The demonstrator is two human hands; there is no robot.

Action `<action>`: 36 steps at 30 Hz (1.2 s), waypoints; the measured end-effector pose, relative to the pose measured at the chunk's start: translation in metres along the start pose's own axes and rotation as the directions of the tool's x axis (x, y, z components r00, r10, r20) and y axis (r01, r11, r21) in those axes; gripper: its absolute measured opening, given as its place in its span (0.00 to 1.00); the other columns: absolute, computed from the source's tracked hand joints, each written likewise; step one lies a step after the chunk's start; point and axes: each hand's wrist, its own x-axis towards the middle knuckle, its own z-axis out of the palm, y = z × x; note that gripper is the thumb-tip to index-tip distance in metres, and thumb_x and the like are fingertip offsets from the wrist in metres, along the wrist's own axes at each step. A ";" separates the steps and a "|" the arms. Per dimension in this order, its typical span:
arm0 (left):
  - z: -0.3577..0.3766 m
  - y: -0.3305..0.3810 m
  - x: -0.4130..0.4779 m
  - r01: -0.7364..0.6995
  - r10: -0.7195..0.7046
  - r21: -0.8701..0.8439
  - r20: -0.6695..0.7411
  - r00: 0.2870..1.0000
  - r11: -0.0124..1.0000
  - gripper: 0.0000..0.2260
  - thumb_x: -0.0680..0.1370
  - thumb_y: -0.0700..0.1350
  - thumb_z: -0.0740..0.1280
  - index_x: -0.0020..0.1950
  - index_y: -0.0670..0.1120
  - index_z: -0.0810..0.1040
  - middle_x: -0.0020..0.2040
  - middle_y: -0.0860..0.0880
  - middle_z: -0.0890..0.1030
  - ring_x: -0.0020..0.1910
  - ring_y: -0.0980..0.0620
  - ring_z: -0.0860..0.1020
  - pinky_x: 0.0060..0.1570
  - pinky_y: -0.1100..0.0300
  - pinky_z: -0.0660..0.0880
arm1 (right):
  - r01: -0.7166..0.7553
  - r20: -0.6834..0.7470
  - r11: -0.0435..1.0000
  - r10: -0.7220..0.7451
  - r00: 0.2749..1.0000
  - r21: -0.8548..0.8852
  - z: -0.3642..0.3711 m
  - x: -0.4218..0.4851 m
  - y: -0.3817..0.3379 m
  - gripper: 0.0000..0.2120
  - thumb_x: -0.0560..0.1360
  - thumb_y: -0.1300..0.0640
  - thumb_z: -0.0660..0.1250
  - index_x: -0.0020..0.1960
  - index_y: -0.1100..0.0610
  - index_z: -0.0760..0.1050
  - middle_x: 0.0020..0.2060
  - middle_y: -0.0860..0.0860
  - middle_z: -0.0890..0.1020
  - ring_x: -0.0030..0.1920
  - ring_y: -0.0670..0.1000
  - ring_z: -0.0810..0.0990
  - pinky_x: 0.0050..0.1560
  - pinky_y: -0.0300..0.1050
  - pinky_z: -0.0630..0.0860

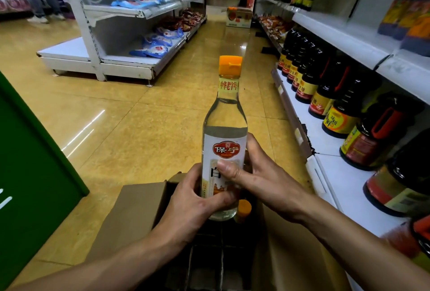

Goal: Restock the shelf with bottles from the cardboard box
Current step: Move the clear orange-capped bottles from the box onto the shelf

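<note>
A clear glass bottle point(225, 127) with an orange cap and a white label is held upright above the open cardboard box point(139, 207). My left hand point(193, 200) grips its lower left side. My right hand point(253, 174) wraps around its right side, thumb across the label. Inside the box, dark cardboard dividers show, and a second orange-capped bottle point(243, 209) stands just behind the held bottle's base. The white shelf point(344, 179) runs along the right.
Dark sauce bottles point(330, 95) line the right shelf, with bare white board in front of them. A white shelf unit point(116, 57) with blue packets stands across the tiled aisle. A green panel point(30, 162) is at the left. Another box point(239, 17) sits far down the aisle.
</note>
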 end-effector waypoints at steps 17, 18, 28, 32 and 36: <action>-0.002 -0.017 0.009 0.131 -0.131 -0.022 -0.002 0.991 0.991 0.27 0.67 0.45 0.82 0.64 0.52 0.78 0.53 0.52 0.87 0.53 0.54 0.86 0.46 0.64 0.81 | -0.118 -0.005 0.993 0.118 0.993 0.026 -0.002 0.015 0.017 0.33 0.70 0.42 0.71 0.72 0.42 0.66 0.58 0.41 0.85 0.60 0.41 0.83 0.58 0.44 0.82; -0.003 -0.018 0.004 0.148 -0.149 -0.030 -0.007 0.989 0.988 0.27 0.67 0.46 0.81 0.64 0.52 0.78 0.54 0.51 0.87 0.53 0.53 0.86 0.47 0.62 0.82 | -0.134 0.005 0.990 0.134 0.991 0.034 0.001 0.013 0.017 0.33 0.69 0.41 0.72 0.72 0.41 0.67 0.58 0.42 0.85 0.59 0.41 0.84 0.59 0.45 0.82; -0.022 0.032 -0.047 0.345 -0.348 -0.070 -0.049 0.936 0.936 0.26 0.68 0.45 0.79 0.64 0.50 0.77 0.55 0.47 0.87 0.54 0.48 0.86 0.52 0.54 0.82 | -0.283 0.041 0.948 0.280 0.959 0.148 0.036 -0.004 -0.028 0.34 0.71 0.40 0.76 0.73 0.40 0.67 0.60 0.45 0.84 0.62 0.47 0.84 0.63 0.58 0.80; -0.027 0.093 -0.065 0.404 -0.405 -0.073 -0.010 0.914 0.912 0.27 0.70 0.48 0.79 0.67 0.49 0.76 0.58 0.47 0.86 0.57 0.47 0.85 0.57 0.48 0.83 | -0.333 0.085 0.924 0.322 0.943 0.189 0.026 -0.010 -0.089 0.35 0.70 0.45 0.75 0.74 0.43 0.67 0.59 0.47 0.85 0.61 0.48 0.84 0.63 0.58 0.80; -0.028 0.181 -0.074 0.398 -0.398 -0.076 0.007 0.917 0.914 0.30 0.68 0.53 0.78 0.68 0.51 0.76 0.59 0.48 0.86 0.58 0.48 0.85 0.60 0.45 0.82 | -0.355 0.085 0.912 0.345 0.935 0.203 0.005 -0.013 -0.171 0.33 0.69 0.47 0.74 0.73 0.44 0.68 0.58 0.47 0.86 0.60 0.48 0.85 0.63 0.55 0.81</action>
